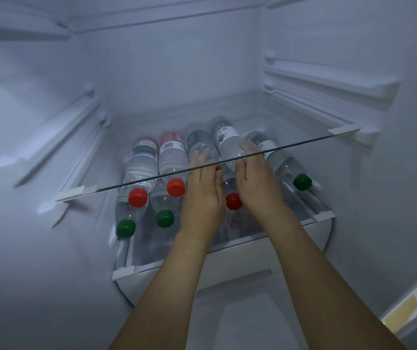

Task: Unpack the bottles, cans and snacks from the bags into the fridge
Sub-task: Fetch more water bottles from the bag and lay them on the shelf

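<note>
Several clear water bottles with red and green caps lie on their sides on the lower fridge shelf (322,217), stacked in two layers. Both my hands reach in under the glass shelf (116,186). My right hand (258,178) grips a red-capped bottle (227,141) that tilts up over the pile, its cap (233,201) pointing at me. My left hand (202,195) lies with straight fingers against the left side of that bottle and touches a dark-labelled bottle (198,141). A green-capped bottle (288,168) lies at the right of my right hand.
The white fridge walls carry shelf rails on the left (50,137) and right (328,82). A white drawer front (227,269) sits under the lower shelf. The glass shelf edge crosses just above my knuckles.
</note>
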